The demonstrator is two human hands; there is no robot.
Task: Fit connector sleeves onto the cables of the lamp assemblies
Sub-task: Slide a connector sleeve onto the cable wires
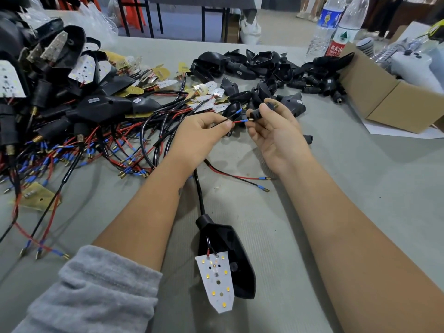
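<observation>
The red cable [236, 121] is being pinched by the left hand [204, 133] above the desk [360, 188], its tip at the sleeve [258, 113] being gripped by the right hand [271, 131] — misalignment risks the terminal being bent

Matt black plastic housing [240, 241] (glossy board [217, 282])

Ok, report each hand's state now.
Left hand: pinching thin red wire.
Right hand: gripping black plastic connector sleeve.
</observation>
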